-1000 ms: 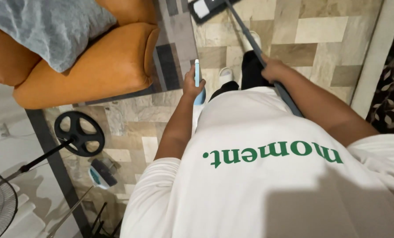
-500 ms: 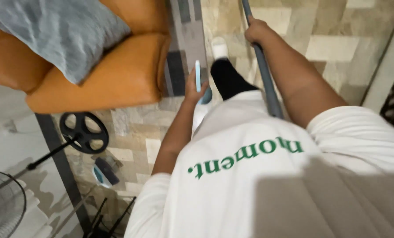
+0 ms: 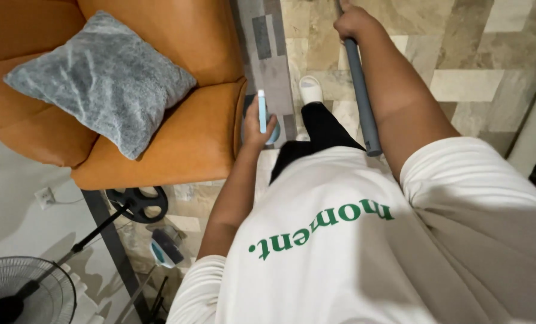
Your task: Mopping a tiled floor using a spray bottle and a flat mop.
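Mop handle [image 3: 359,90] — grey pole, long axis running near-vertical in view, from top edge down to the white shirt; right hand [image 3: 352,23] clenched around it high up; left hand [image 3: 257,127] grasps a slim pale-blue bottle [image 3: 261,111] — beside the orange armchair [image 3: 178,138], near the pole.

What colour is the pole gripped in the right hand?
Grey, a plain dull blue-grey. The head view shows the pole running down from the right hand.

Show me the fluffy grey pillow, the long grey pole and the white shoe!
fluffy grey pillow [image 3: 103,81], head view, middle of its face
long grey pole [image 3: 360,102], head view, mid-shaft
white shoe [image 3: 310,89], head view, top strap
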